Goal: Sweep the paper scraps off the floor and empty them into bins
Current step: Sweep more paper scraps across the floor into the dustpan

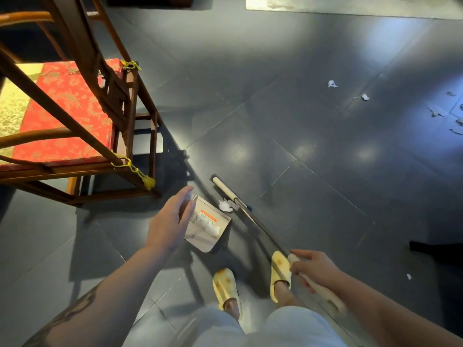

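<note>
1. Scraps of white paper (332,83) strewn over dark grey floor tiles (313,58), mostly out at two and three o'clock; torn, crumpled, irregular in outline.
2. Crumpled white wad (226,205) lying at centre, just beside the broom's head and just off the dustpan's lip.
3. One lone fleck (409,276) at four o'clock, well apart from the rest.
4. Broom (250,216) running on a slant from centre down toward five o'clock: cream head, thin metal shaft, pale grip at the near end.
5. Right hand (313,270) wrapped round that pale grip, fingers curled tight on it.
6. Dustpan (208,226) pale grey with an orange label, mouth turned toward the wad.
7. Left hand (170,221) over the dustpan's near edge, fingers nearly straight and close together; cannot tell whether holding anything.
8. Yellow slippers (226,288) at six o'clock.
9. Wooden chair (87,71) with red patterned cushion (70,108) at ten o'clock.
</note>
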Demonstrator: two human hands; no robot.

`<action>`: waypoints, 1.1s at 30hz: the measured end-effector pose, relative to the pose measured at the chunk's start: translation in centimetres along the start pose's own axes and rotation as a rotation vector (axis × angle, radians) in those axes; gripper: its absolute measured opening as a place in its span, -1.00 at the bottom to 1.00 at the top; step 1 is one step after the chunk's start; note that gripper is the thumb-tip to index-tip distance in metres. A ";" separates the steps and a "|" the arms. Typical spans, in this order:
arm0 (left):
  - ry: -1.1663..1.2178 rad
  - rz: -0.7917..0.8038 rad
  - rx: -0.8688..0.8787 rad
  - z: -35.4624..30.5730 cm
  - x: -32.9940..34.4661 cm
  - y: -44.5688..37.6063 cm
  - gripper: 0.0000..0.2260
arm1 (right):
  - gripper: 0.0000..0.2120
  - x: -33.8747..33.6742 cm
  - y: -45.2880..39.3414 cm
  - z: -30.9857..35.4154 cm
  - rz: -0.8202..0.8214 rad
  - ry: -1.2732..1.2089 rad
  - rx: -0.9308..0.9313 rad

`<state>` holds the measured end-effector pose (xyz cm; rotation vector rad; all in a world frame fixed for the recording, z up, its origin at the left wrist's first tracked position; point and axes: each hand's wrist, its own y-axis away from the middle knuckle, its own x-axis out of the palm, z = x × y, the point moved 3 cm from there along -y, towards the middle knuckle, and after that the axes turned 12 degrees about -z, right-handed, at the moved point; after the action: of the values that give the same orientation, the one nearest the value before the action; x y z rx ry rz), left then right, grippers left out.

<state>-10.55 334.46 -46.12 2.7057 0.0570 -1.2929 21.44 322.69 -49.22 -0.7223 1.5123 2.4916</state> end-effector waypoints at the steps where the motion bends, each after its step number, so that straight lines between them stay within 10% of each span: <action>1: 0.000 0.002 -0.003 0.1 -0.1 -0.1 -0.56 | -0.45 -0.4 0.2 0.2 -0.017 -0.011 -0.007; 33: 0.053 -0.016 0.020 1.9 -1.3 -2.0 -0.59 | -0.46 6.4 1.2 6.2 0.151 0.104 -0.079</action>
<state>-13.00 336.20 -46.55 2.7614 0.0717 -1.2325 13.39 326.66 -48.87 -0.7894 1.5657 2.6767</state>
